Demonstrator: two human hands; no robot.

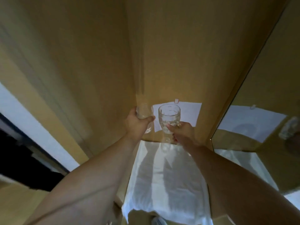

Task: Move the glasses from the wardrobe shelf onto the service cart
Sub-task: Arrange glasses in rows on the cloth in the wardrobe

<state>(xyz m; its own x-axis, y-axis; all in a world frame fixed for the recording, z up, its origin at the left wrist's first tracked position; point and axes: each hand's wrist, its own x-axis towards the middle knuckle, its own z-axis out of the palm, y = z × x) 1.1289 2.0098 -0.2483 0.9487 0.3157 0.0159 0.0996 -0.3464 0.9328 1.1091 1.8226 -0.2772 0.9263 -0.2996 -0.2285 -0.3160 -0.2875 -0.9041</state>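
Both my arms reach up into the wooden wardrobe. My left hand [135, 125] grips a clear glass [144, 112], fingers and thumb curled round its bowl. My right hand [182, 132] holds a second clear, patterned stemmed glass [168, 117] by its lower bowl and stem. Both glasses are upright and raised just above the shelf [167, 176], which is covered with a white cloth. The two glasses are side by side and apart. The service cart is not in view.
A white paper sheet [190, 112] is pinned to the wardrobe's back wall [162, 54]. A mirrored side panel [259, 127] on the right reflects the paper and a glass. On the left are the wardrobe's side wall [73, 70] and a dark opening.
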